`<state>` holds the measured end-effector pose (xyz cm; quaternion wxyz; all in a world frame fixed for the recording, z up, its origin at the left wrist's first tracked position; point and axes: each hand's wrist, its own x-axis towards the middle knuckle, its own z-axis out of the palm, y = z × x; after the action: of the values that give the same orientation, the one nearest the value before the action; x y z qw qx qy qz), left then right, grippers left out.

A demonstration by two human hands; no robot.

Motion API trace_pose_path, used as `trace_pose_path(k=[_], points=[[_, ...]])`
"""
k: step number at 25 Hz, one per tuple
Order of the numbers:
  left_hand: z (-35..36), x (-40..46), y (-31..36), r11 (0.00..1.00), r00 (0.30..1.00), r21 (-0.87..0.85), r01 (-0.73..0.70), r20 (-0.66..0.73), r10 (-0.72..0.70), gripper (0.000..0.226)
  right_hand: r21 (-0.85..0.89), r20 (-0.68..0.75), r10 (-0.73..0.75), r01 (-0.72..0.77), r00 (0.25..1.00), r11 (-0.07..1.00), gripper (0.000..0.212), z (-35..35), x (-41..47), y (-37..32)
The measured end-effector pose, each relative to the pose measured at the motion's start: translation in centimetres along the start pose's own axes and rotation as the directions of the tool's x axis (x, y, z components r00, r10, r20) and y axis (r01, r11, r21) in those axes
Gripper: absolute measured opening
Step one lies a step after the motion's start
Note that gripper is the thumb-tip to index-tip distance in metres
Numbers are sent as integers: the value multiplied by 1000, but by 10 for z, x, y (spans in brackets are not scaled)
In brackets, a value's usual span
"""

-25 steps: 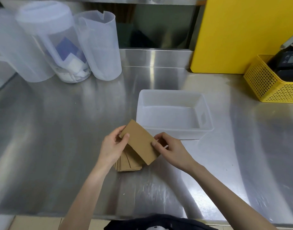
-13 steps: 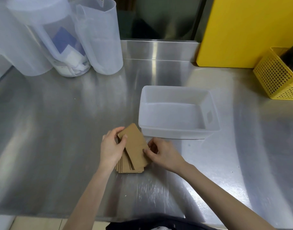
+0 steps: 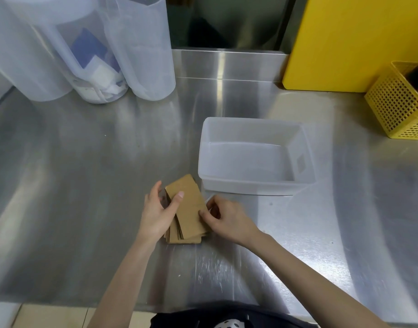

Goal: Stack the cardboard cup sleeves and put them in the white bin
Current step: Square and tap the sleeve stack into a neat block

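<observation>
A pile of brown cardboard cup sleeves (image 3: 187,210) lies flat on the steel counter (image 3: 85,185), slightly fanned at its lower left edge. My left hand (image 3: 159,213) grips the pile's left side, thumb pressed on the top sleeve. At the right edge my right hand (image 3: 223,216) pinches the pile with bent fingers. The white bin (image 3: 255,188) stands just beyond and to the right of the pile, with nothing inside it.
Three translucent plastic pitchers (image 3: 89,48) stand at the back left, one holding white and blue items. A yellow board (image 3: 359,39) leans at the back right. A yellow perforated basket (image 3: 397,107) sits at the right edge.
The top sleeve, held tilted above the pile a second ago, has come down onto it. Both hands have closed in on the pile's sides.
</observation>
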<state>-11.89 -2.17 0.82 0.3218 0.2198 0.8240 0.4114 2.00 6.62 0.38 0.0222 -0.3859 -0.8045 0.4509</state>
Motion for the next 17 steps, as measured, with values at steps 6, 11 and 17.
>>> trace_pose_path(k=[6, 11, 17], points=[[-5, -10, -3, 989, 982, -87, 120, 155, -106, 72, 161, 107, 191, -207, 976, 965, 48, 2, 9, -7], [-6, -9, 0, 981, 971, -141, 134, 215, -102, 47, 429, 277, 320, -415, 906, 803, 50, 2, 17, -17], [-9, -9, -4, 978, 966, -156, 136, 241, -96, 45, 547, 352, 318, -470, 880, 693, 50, 4, 20, -14]])
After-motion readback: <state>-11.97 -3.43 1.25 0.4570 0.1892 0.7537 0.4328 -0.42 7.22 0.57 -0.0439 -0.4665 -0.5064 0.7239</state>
